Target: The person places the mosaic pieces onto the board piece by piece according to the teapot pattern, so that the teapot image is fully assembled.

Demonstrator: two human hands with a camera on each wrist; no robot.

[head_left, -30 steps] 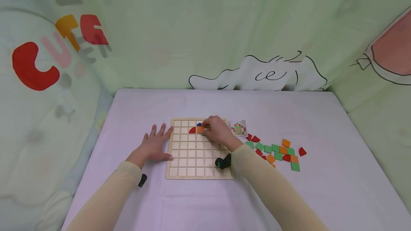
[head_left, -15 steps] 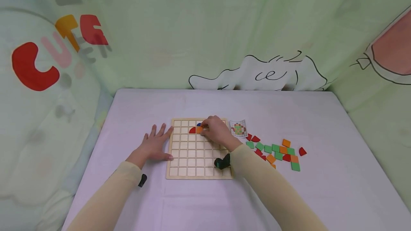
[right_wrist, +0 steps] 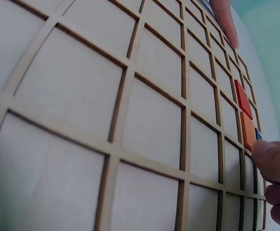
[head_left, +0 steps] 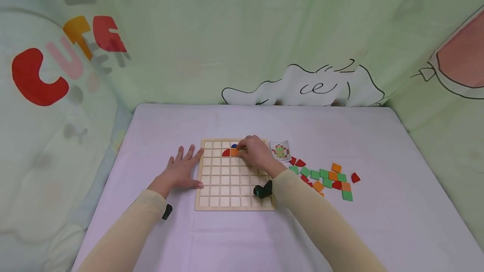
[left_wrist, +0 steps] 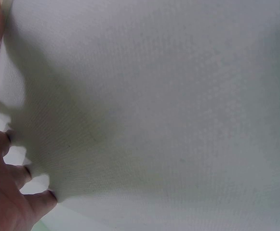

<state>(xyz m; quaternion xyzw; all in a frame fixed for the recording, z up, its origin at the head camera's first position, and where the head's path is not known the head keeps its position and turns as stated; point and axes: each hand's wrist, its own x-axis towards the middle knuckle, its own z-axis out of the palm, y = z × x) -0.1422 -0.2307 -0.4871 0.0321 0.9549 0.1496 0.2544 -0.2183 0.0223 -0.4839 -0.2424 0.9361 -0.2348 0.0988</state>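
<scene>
A wooden grid board (head_left: pixel 224 202) lies on the table. My left hand (head_left: pixel 181 172) rests with fingers spread, index fingertip and thumb at the board's left edge; the left wrist view shows part of this hand (left_wrist: pixel 7 192). Near the board's top, my right hand (head_left: pixel 257 153) has its thumb and curled fingers at the right edge of an orange square tile (head_left: pixel 234 152). In the right wrist view the thumb of that hand (right_wrist: pixel 277 166) touches the orange tile's (right_wrist: pixel 248 131) end. A red quarter-round tile (head_left: pixel 226 153) adjoins it on the left, and a blue piece (head_left: pixel 234 146) sits just above.
Right of the board lies a small pattern card (head_left: pixel 280 151). Beyond it are scattered several loose green (head_left: pixel 324 173), orange (head_left: pixel 336 167) and red tiles (head_left: pixel 355 177). A black wrist device (head_left: pixel 263 189) is over the board's lower right.
The orange tile has shifted slightly left, up against the red one, and my right hand's fingers are at its right side. My left hand stays put.
</scene>
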